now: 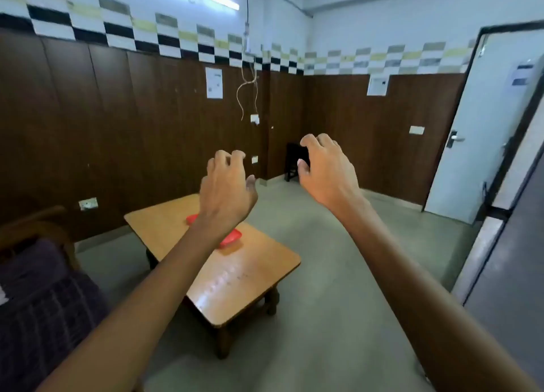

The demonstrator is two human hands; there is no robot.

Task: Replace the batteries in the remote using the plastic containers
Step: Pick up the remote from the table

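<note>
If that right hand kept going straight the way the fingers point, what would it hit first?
Probably nothing close. The right hand is raised, empty, with curled fingers aimed at the far corner. A dark stool by the wood-panelled wall seems first in line, but depth is unclear.

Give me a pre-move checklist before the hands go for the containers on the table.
1. Left hand free of any object: ok, fingers curled, nothing held.
2. Right hand free: ok, open and raised.
3. Red-lidded container on the wooden table: ok, partly hidden behind the left forearm.
4. Second container present: cannot tell, only a red edge shows.
5. Remote located: not ok, none visible.
6. Hands near the table: not ok, both held up in the air.
</note>
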